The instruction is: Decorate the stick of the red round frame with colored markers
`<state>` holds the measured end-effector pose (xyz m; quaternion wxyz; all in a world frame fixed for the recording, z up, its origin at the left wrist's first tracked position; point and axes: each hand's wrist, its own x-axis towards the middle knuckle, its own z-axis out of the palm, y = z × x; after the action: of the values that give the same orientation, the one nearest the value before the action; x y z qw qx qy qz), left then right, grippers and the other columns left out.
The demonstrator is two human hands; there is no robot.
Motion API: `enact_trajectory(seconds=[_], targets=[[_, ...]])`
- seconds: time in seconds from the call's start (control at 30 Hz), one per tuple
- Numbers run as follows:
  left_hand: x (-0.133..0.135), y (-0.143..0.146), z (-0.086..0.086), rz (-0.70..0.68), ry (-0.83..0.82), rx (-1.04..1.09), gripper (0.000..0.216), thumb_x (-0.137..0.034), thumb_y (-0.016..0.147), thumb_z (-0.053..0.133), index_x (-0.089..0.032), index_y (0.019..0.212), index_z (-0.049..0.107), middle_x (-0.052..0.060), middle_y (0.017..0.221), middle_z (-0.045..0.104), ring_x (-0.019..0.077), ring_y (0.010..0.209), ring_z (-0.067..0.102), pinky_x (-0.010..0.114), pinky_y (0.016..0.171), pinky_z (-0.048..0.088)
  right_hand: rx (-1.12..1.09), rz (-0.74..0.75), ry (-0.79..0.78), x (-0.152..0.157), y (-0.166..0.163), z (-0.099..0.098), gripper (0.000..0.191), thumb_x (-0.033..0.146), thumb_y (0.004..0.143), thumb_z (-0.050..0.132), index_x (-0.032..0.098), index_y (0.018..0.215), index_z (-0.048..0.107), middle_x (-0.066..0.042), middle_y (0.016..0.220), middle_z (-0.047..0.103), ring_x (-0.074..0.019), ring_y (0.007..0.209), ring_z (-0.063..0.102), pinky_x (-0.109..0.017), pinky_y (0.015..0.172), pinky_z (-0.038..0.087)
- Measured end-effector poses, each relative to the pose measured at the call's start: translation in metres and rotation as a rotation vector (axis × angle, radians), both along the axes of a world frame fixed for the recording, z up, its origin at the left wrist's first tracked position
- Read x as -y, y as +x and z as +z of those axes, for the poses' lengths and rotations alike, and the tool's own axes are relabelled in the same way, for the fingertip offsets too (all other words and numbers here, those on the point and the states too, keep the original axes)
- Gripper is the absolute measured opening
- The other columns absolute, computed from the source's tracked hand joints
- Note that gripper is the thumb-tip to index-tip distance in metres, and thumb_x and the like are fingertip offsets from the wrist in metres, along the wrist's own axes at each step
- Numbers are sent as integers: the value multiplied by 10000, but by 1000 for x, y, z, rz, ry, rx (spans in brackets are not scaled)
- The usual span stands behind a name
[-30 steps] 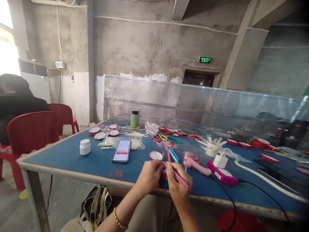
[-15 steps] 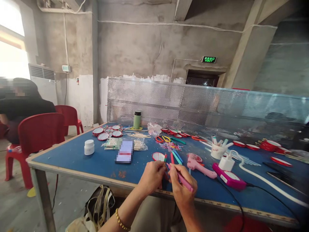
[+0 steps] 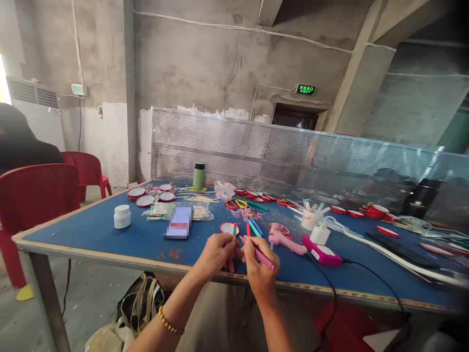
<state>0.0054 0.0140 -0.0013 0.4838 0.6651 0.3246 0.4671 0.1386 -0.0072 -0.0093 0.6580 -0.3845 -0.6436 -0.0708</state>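
Observation:
My left hand (image 3: 216, 253) is closed around a thin stick with a green tip (image 3: 234, 230) that pokes up from the fingers. Close beside it, my right hand (image 3: 258, 266) is closed on a pink pen (image 3: 261, 255), held slanting with its point toward the left hand. Both hands hover just above the near edge of the blue table (image 3: 110, 234). Right behind them lie a small red-rimmed round mirror (image 3: 229, 228), loose coloured pens (image 3: 252, 228) and a pink glue gun (image 3: 284, 240).
A white jar (image 3: 122, 216), a green bottle (image 3: 198, 176), several red-rimmed discs (image 3: 150, 195), a magenta power strip (image 3: 322, 254) with cables and a white cup of sticks (image 3: 310, 217) lie on the table. A perforated metal screen (image 3: 274, 156) backs it. Red chairs (image 3: 36, 195) and a seated person stand left.
The view has swung slightly right and down, so everything sits further left. Both hands keep the same grips and stay together at the table's near edge.

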Motion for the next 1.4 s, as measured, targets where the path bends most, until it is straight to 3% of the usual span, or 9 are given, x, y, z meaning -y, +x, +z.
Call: enact_trajectory(seconds=[0.67, 0.97, 1.2, 1.4], targets=[[7, -1, 3, 50, 104, -94, 312, -403, 893, 454, -191, 669, 501, -52, 500, 514, 111, 396, 568, 180, 400, 339, 40, 23, 14, 2, -2, 1, 190, 252, 948, 568, 181, 787, 638, 12, 613, 634, -114, 510, 598, -224, 543, 475], [9, 0, 6, 231, 228, -298, 328, -305, 901, 433, -199, 596, 488, -39, 415, 520, 120, 423, 542, 203, 514, 352, 64, 11, 49, 2, -3, 2, 181, 241, 947, 564, 183, 792, 636, 7, 626, 651, -118, 519, 611, -224, 543, 483], [9, -2, 10, 203, 134, -298, 281, -273, 862, 445, -190, 634, 588, -30, 422, 565, 117, 422, 517, 196, 503, 363, 28, 17, 14, 3, -2, 1, 194, 264, 949, 561, 174, 805, 655, -2, 638, 661, -120, 524, 622, -222, 529, 485], [4, -2, 4, 133, 80, -167, 251, -261, 825, 444, -189, 602, 534, -28, 443, 568, 106, 381, 549, 183, 440, 367, -19, 66, -55, 0, -2, 4, 235, 310, 948, 556, 179, 766, 627, 13, 606, 623, -104, 472, 573, -208, 477, 464]])
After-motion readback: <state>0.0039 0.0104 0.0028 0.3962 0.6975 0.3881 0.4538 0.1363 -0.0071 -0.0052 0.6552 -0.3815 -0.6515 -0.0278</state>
